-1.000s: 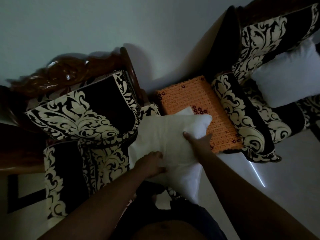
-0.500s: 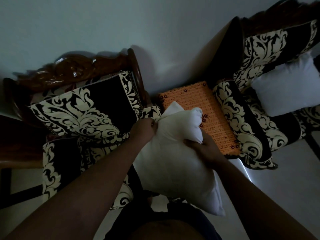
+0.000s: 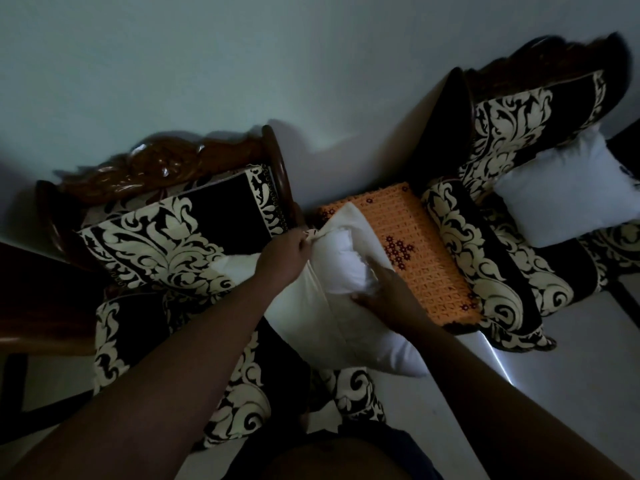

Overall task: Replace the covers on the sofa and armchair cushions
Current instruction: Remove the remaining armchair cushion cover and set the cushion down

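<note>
Left hand (image 3: 289,252) pinches the upper edge of the cream cover (image 3: 322,313) at its open end, fingers curled tight on the fabric. Right hand (image 3: 388,296) lies on the white pillow (image 3: 346,268) where it bulges out of the opening, fingers mostly straight and pressing into the stuffing (thumb hidden, so a grip underneath cannot be ruled out). The pillow sits half inside the cover, held in the air between the two chairs, above the person's lap. Its long axis runs diagonally, from the exposed top end near the left hand down to a pointed corner at lower right. The cover is smooth woven cloth with a straight seam running down its length; the pillow inside looks soft, puffy and wrinkled.

No readable writing or labels anywhere (light is dim).

Just behind the pillow is an orange mat (image 3: 426,258), rectangular, knitted or crocheted in an open pattern with dark red flowers. On the left, an armchair (image 3: 166,244) with a carved glossy wooden frame and dark fabric with cream scroll patterns. On the right, a sofa (image 3: 491,209) in the same fabric, with a second white pillow (image 3: 561,188), plain and square, resting on its seat.
</note>
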Available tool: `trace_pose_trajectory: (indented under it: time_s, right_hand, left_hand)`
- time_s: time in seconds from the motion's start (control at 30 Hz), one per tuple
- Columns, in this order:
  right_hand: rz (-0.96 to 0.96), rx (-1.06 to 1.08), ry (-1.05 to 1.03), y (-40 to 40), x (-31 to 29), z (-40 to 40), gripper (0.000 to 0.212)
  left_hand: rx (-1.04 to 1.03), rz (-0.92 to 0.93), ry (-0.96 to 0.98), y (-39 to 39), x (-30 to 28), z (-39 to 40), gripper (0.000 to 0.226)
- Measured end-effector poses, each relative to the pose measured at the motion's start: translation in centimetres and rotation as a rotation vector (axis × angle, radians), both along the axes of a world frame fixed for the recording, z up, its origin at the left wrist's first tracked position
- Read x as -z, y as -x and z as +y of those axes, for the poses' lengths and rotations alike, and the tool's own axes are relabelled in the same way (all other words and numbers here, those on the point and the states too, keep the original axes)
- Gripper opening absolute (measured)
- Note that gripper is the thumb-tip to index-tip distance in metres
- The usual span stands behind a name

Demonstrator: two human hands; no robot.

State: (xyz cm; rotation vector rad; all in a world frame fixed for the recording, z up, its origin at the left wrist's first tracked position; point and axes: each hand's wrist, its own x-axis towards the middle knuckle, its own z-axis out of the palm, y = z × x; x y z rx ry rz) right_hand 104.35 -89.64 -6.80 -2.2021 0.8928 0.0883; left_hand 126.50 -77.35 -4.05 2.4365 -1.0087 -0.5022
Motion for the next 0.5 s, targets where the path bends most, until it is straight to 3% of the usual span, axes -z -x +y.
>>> trace_pose_trajectory:
  time_s: [0.1, 0.17, 0.23, 0.33, 0.4, 0.5]
  right_hand:
    - [-0.162, 0.241, 0.010, 3.5, 1.8, 1.0, 0.056]
    - [-0.185, 0.521, -0.060, 5.9, 3.7, 1.8, 0.046]
    - [-0.130, 0.774, -0.273, 7.1, 5.5, 2.6, 0.051]
    - [0.021, 0.836, -0.726, 6.7, 6.7, 2.9, 0.034]
    - [-0.099, 1.018, -1.008, 5.9, 6.7, 3.1, 0.031]
    - [-0.289, 1.142, -1.142, 5.3, 6.7, 3.2, 0.038]
  left_hand:
    - [-0.043, 0.056, -0.021, -0.9, -0.4, 1.1, 0.022]
    - [-0.042, 0.016, -0.094, -1.4, -0.8, 2.4, 0.031]
    - [-0.027, -0.044, -0.160, -1.5, -1.2, 3.7, 0.036]
    - [0.006, -0.111, -0.171, -2.2, -1.5, 5.6, 0.039]
    - [0.017, -0.111, -0.150, -2.8, -1.2, 6.6, 0.039]
    - [-0.163, 0.089, -0.157, -3.4, -0.5, 8.2, 0.034]
